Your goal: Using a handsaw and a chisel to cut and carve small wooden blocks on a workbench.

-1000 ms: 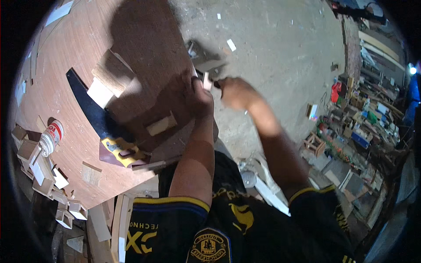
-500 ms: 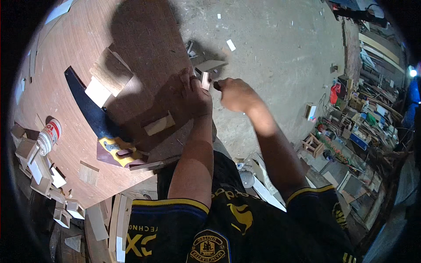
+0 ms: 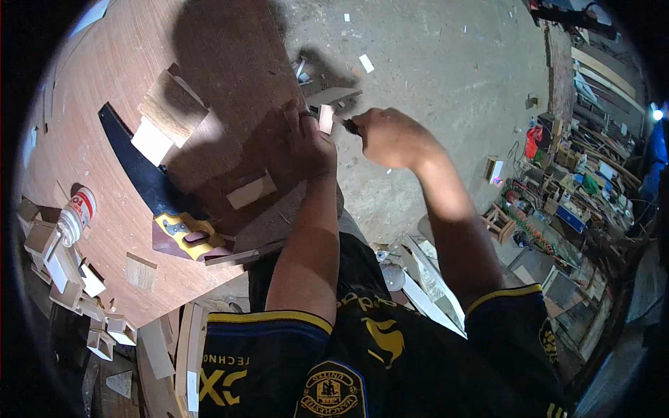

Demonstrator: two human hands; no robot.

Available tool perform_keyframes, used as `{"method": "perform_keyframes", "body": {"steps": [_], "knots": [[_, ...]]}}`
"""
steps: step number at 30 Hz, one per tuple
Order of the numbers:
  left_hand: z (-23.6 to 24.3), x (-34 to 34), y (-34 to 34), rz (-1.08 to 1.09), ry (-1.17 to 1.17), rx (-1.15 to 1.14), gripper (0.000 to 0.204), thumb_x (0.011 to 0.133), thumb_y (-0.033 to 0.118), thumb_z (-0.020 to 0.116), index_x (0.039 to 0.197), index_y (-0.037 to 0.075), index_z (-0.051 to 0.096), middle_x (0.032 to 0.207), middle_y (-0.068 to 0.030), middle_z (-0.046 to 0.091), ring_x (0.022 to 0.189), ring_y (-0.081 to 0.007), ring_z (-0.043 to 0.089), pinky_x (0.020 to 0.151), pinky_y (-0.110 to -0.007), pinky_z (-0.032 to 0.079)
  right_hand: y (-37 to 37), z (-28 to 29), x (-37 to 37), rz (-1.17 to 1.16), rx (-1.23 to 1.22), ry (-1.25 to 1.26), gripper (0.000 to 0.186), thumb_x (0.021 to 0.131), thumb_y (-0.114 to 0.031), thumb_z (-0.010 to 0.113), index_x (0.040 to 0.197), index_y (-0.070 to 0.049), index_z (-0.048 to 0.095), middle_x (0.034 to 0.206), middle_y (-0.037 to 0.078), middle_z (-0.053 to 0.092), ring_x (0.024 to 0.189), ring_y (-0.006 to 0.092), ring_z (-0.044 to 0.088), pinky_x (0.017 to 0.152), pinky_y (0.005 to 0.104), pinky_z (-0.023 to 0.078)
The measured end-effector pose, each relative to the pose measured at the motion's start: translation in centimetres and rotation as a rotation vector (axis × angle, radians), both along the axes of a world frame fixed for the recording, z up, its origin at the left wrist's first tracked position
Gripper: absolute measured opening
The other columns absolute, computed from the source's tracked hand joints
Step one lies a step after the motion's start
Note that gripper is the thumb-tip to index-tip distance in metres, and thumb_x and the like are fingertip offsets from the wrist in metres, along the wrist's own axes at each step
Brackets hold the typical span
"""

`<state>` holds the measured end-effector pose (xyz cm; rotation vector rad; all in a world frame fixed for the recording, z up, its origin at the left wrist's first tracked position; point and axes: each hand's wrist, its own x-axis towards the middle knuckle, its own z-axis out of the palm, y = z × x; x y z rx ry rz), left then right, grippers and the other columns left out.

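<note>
At the right edge of the wooden table my left hand (image 3: 311, 145) is closed on a small wood block (image 3: 326, 119), whose pale end sticks out past the fingers. Just right of it, over the floor, my right hand (image 3: 396, 138) is wrapped round a small dark-handled tool (image 3: 351, 126). The tool points at the block with a slight gap showing; its tip is too blurred to tell its kind. A handsaw (image 3: 132, 160) with a dark blade and yellow handle lies left of my left arm. Stacked wood pieces (image 3: 174, 108) rest beyond it, and a loose wood piece (image 3: 251, 191) lies nearer.
A white and red tub (image 3: 77, 214) stands at the table's left, by small box-like wooden pieces (image 3: 59, 268). The tabletop (image 3: 230, 42) ends beside my left hand, with concrete floor (image 3: 446, 90) beyond. Timber and clutter (image 3: 557, 202) line the right side.
My right hand has moved a little to the right, drawing the tool away from the block. The left hand stays at the table edge, and the block's end is tilted slightly differently.
</note>
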<state>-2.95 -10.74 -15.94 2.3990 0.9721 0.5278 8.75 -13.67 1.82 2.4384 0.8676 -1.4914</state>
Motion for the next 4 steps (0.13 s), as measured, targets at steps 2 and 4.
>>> {"method": "perform_keyframes", "body": {"steps": [2,4], "knots": [[-0.5,1.9,-1.0,-0.027,-0.115,-0.106,0.006,0.084,0.01,0.05,0.084,0.005,0.054,0.134,-0.0191,0.052,0.13,-0.0448,0.042,0.106,-0.065,0.025,-2.1,-3.8,-1.0,-0.078,0.015,-0.273,0.032,0.076,-0.003,0.049,0.103,-0.003,0.066,0.094,0.024,0.067,0.095,0.0413,0.064,0.087,0.0466,0.052],[-0.4,1.3,-1.1,-0.014,-0.212,-0.142,0.016,0.085,0.016,0.062,0.093,0.002,0.056,0.14,-0.0181,0.047,0.134,-0.0432,0.038,0.106,-0.068,0.024,0.0,-2.7,-1.0,-0.17,-0.084,-0.127,0.036,0.078,-0.01,0.052,0.111,-0.008,0.065,0.11,0.024,0.066,0.106,0.0374,0.063,0.092,0.0445,0.05]]}}
